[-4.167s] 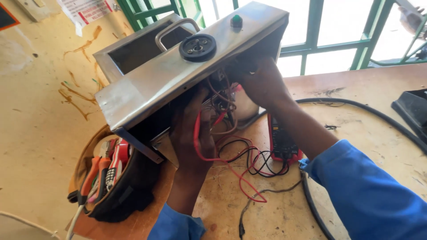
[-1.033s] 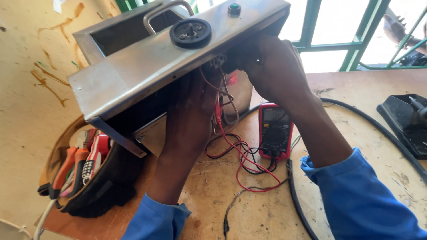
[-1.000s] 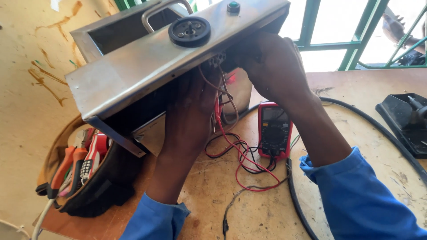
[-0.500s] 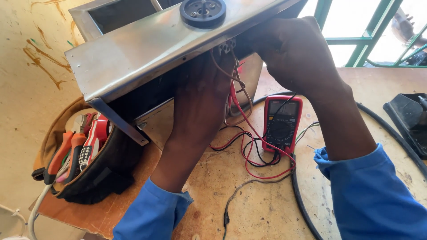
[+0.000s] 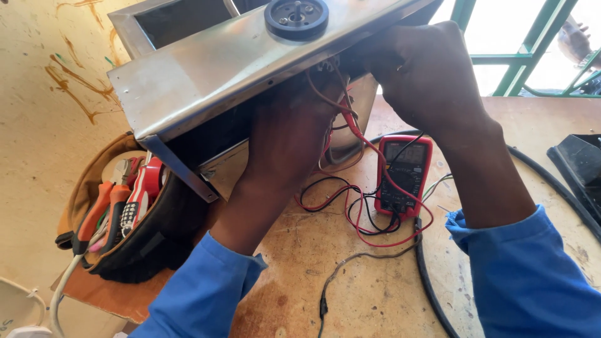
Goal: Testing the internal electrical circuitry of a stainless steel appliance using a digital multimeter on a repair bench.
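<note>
A tilted stainless-steel appliance housing (image 5: 250,69), box-shaped with a black round knob (image 5: 296,17) on its upper face, stands propped on the worn wooden counter (image 5: 375,294) with its open underside turned toward the person. The left hand (image 5: 294,134) reaches up into that opening below the knob; its fingers are hidden inside the housing, so whether they are spread or pinching cannot be told. The right hand (image 5: 426,75), just right of the knob, is curled over the housing's lower edge, its fingers bent and pressed together against the metal, though what they grip underneath is out of sight. Red and black test leads (image 5: 369,206) run down from the opening to a red-cased digital multimeter (image 5: 404,175) lying flat on the counter below the right hand. A thick black cable (image 5: 426,281) curves past the meter. To the left of the housing, a dark tool pouch (image 5: 125,219) holds orange- and red-handled tools.

Judging from this, probing inside goes best with the right hand bracing the housing firmly, the leads kept slack and untangled, and the meter's display left facing up within easy view.
</note>
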